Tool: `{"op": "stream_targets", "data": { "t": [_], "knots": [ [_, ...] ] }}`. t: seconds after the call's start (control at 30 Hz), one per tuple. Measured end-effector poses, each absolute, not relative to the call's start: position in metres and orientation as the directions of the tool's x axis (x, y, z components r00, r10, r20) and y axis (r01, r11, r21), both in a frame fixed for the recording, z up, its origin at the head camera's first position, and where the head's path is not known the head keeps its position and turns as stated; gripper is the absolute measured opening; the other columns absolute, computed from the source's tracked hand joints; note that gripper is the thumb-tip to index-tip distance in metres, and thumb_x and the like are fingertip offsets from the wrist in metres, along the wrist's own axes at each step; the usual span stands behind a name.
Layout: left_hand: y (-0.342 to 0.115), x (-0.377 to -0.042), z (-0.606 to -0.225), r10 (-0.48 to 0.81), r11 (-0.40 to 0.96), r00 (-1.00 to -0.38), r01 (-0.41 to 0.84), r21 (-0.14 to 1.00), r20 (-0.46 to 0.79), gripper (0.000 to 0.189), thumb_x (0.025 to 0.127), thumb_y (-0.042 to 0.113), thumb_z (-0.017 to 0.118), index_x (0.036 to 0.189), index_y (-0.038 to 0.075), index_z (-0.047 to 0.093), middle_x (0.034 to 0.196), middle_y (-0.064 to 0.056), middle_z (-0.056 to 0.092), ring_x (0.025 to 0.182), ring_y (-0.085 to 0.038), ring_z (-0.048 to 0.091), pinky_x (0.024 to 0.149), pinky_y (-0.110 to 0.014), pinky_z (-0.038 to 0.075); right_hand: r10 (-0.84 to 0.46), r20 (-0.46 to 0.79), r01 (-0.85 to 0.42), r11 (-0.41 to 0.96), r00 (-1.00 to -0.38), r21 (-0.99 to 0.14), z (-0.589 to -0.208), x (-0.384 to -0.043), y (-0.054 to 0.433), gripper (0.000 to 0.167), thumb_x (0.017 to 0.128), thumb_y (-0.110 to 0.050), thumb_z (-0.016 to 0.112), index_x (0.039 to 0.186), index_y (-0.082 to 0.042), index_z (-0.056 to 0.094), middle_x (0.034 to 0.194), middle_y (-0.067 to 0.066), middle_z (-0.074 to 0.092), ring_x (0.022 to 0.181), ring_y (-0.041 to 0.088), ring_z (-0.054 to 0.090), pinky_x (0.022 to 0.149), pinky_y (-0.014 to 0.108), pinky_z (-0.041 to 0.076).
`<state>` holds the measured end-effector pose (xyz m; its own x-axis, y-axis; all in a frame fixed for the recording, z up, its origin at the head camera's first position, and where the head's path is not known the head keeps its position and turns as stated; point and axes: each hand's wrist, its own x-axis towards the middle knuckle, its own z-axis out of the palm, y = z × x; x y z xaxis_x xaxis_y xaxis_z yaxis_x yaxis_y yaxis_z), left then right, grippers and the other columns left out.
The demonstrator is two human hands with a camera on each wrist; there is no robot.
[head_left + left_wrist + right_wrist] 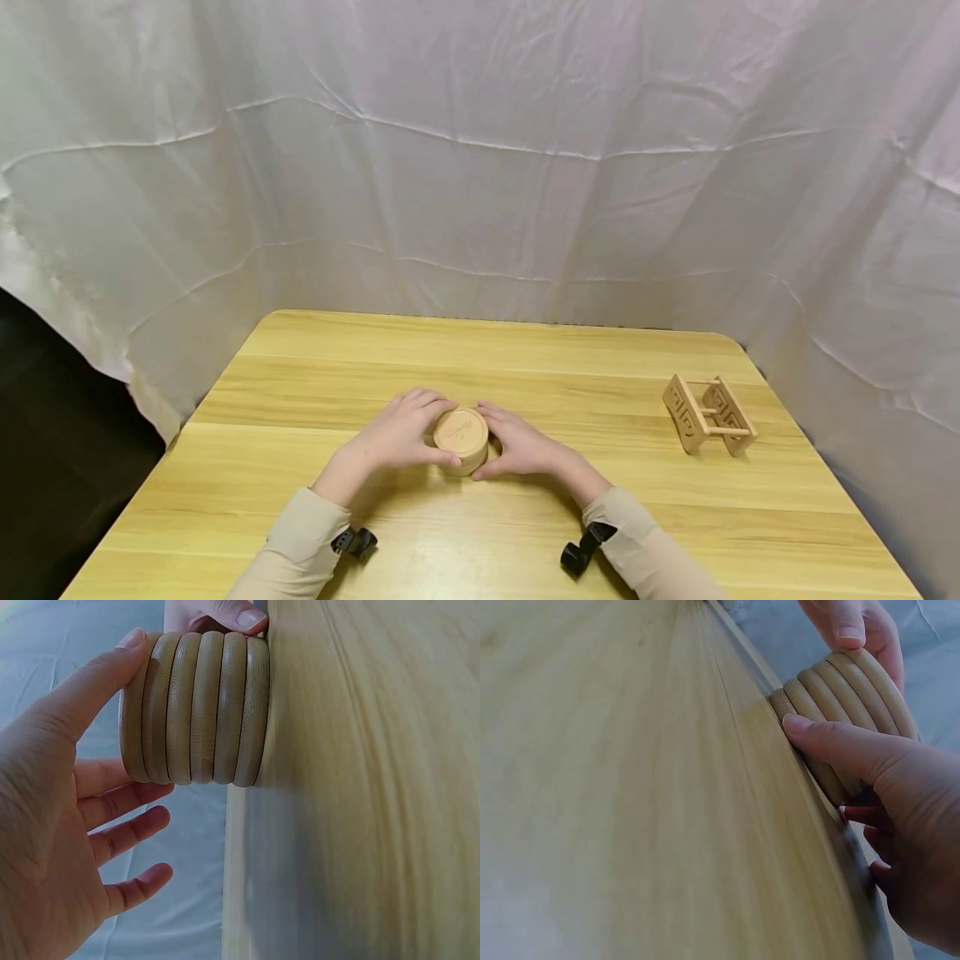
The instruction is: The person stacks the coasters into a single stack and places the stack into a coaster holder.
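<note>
A: Layout, biggest first?
B: Pale curtain [480,192] at the back, wood-grain table [465,533] in front of it.
A: Hands?
B: Left hand [401,433] on one side, right hand [525,447] on the other, disc stack [461,443] between them, both touching it. Stack is upright on the table, long axis vertical, roughly central side to side.
A: Which hand's nearer?
B: Neither, both are on it. Difference is height: left has the top end, right the low end. My read: that's the relation that counts.
A: Containers?
B: One open wooden rack [697,428], well apart, off to the right, so right hand is nearer to it. Two fretwork panels joined by rods, tabletop visible between them.
A: And the stack itself?
B: Six round wooden discs, rounded rims, all touching, per left wrist view. Top disc carries an engraved mark [461,430], too small to read.
A: Fingers?
B: Left: thumb [97,679] on the top disc's near rim, index behind, so a pinch up there. Ring and little fingers fanned out, off the wood; middle finger close, contact unclear. Right: thumb [832,742] against the lower discs on the near side, other fingers bent behind, partly hidden. Pinching low.
A: Squeeze force?
B: Can't tell.
</note>
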<state>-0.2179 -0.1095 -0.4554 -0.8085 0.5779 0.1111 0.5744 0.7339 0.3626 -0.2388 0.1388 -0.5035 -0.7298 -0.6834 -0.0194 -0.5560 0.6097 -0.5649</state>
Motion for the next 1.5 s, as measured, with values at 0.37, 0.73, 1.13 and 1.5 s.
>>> {"op": "stream_targets", "data": {
  "t": [0.37, 0.73, 1.13, 1.5],
  "knots": [
    [-0.11, -0.217, -0.456, 0.573, 0.732, -0.813, 0.564, 0.382, 0.104, 0.089, 0.072, 0.069, 0.07, 0.138, 0.012, 0.053, 0.136, -0.005, 0.057, 0.13, -0.025, 0.048, 0.107, -0.056, 0.039, -0.67, -0.037, -0.511, 0.6, -0.741, -0.616, -0.507, -0.239, 0.138, 0.102, 0.072, -0.051, 0.082, 0.153, -0.017, 0.031, 0.16, 0.018, 0.023, 0.149, 0.036, 0.02, 0.12, 0.056, 0.017],
    [-0.11, -0.218, -0.456, 0.572, 0.729, -0.813, 0.564, 0.388, 0.106, 0.09, 0.071, 0.069, 0.071, 0.138, 0.011, 0.053, 0.135, -0.005, 0.058, 0.128, -0.025, 0.049, 0.107, -0.054, 0.039, -0.674, -0.006, -0.539, 0.596, -0.738, -0.596, -0.511, -0.242, 0.136, 0.106, 0.069, -0.054, 0.081, 0.153, -0.014, 0.031, 0.159, 0.015, 0.029, 0.149, 0.03, 0.024, 0.121, 0.055, 0.018],
    [-0.11, -0.217, -0.455, 0.567, 0.726, -0.817, 0.554, 0.406, 0.101, 0.09, 0.071, 0.067, 0.072, 0.137, 0.01, 0.053, 0.136, -0.007, 0.057, 0.128, -0.026, 0.049, 0.106, -0.056, 0.04, -0.692, 0.012, -0.569, 0.584, -0.722, -0.579, -0.512, -0.247, 0.133, 0.105, 0.069, -0.05, 0.083, 0.151, -0.01, 0.033, 0.157, 0.013, 0.033, 0.149, 0.025, 0.026, 0.123, 0.048, 0.013],
    [-0.11, -0.217, -0.456, 0.568, 0.72, -0.815, 0.559, 0.411, 0.114, 0.09, 0.071, 0.066, 0.073, 0.137, 0.009, 0.053, 0.136, -0.007, 0.057, 0.128, -0.027, 0.049, 0.107, -0.055, 0.04, -0.696, 0.061, -0.598, 0.565, -0.715, -0.569, -0.514, -0.25, 0.134, 0.103, 0.065, -0.048, 0.084, 0.148, -0.009, 0.039, 0.154, 0.012, 0.04, 0.145, 0.029, 0.032, 0.12, 0.052, 0.022]
  ]
}}
